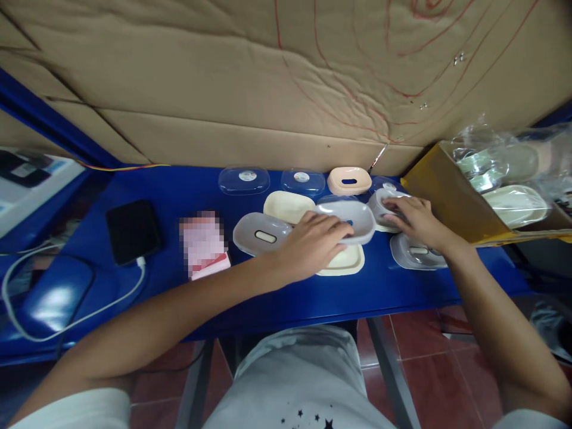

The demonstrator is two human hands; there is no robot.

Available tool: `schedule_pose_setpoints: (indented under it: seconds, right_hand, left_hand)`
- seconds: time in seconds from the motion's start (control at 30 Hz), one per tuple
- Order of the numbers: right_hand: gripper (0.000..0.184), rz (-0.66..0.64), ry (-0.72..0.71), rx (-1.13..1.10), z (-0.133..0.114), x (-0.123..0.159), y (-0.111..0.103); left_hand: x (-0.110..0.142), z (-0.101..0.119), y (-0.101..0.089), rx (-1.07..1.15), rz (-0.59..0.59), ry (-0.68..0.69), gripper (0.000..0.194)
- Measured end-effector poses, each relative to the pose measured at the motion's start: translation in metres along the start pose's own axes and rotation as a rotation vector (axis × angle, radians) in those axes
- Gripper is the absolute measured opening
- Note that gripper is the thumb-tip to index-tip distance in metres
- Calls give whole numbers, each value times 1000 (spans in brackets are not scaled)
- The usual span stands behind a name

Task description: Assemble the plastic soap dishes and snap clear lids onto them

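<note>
My left hand [315, 243] is closed on the rim of a grey oval plastic dish [361, 225], its fingers lying across the left part. The dish is raised above a cream oval tray [342, 262]. My right hand [417, 219] grips another grey oval dish [379, 202] from its right side; the fingertips are partly hidden. A cream piece shows beneath that dish. Left of my left hand lies a grey slotted dish [254, 232], in front of a cream oval tray [288, 207]. Below my right hand is one more grey slotted dish [413, 253].
Clear oval lids [243, 182] with round stickers and a peach slotted dish [348, 180] line the back of the blue table [286, 304]. A cardboard box [451, 196] with bagged pieces stands right. A black device [133, 231] with a white cable and a pink packet [204, 244] lie left.
</note>
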State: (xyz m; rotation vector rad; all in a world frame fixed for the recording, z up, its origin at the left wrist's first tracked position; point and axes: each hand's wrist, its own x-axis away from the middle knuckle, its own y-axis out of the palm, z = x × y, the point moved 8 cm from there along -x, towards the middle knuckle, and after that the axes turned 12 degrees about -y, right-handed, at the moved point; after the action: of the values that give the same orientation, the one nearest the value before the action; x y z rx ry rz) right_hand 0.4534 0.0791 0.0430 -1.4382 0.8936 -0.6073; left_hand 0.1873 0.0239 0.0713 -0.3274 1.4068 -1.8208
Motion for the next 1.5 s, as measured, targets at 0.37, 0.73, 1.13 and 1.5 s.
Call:
schedule_pose_setpoints:
  seconds: [0.37, 0.73, 1.13, 1.5]
  right_hand:
    - [48, 119, -65, 82, -61, -43, -8]
    - [70, 173, 105, 89, -53, 157, -4]
    - [46, 207, 29, -79, -98, 97, -2]
    - [37, 276, 56, 87, -124, 98, 1]
  left_hand:
    - [-5, -112, -7, -297, -49, -221, 35]
    - [74, -158, -60, -87, 160, -344, 45]
    - [89, -151, -55, -38, 168, -300, 42]
    - [88, -146, -48, -101, 157, -260, 41]
